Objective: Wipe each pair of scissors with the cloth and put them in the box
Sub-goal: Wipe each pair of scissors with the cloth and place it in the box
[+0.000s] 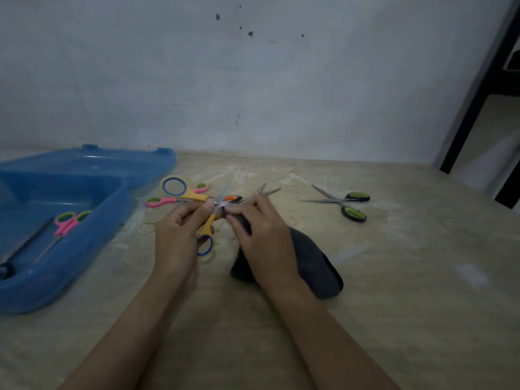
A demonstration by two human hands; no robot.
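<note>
Yellow scissors (206,220) pinched in left grip (177,235); right grip (259,235) clutches dark cloth (312,263); green-handled scissors (346,204) lie beyond.

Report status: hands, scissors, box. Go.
Left hand grips yellow scissors, blades open. Right hand presses cloth to blade. One pink pair in box; others on table. Nothing blocking.
</note>
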